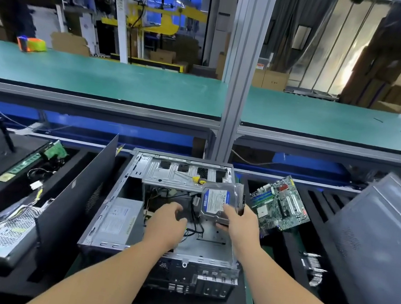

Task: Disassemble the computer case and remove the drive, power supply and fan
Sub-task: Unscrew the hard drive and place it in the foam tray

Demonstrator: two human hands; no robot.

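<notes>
An open grey computer case (pixel 113 240) lies on its side in front of me. My right hand (pixel 240 224) grips a hard drive (pixel 218 200) with a blue and white label, lifted above the case's right side. My left hand (pixel 166 222) hovers inside the case over black cables (pixel 196 219), fingers loosely curled, holding nothing. The silver power supply (pixel 116 218) sits in the case's left part. A yellow-handled screwdriver (pixel 196 179) lies on the drive cage (pixel 167 175) at the back.
A green motherboard (pixel 281 205) leans to the right of the case. A black side panel (pixel 76 193) stands upright on the left. Another power supply with wires (pixel 8 235) lies at far left. A grey case panel (pixel 378 243) leans at far right.
</notes>
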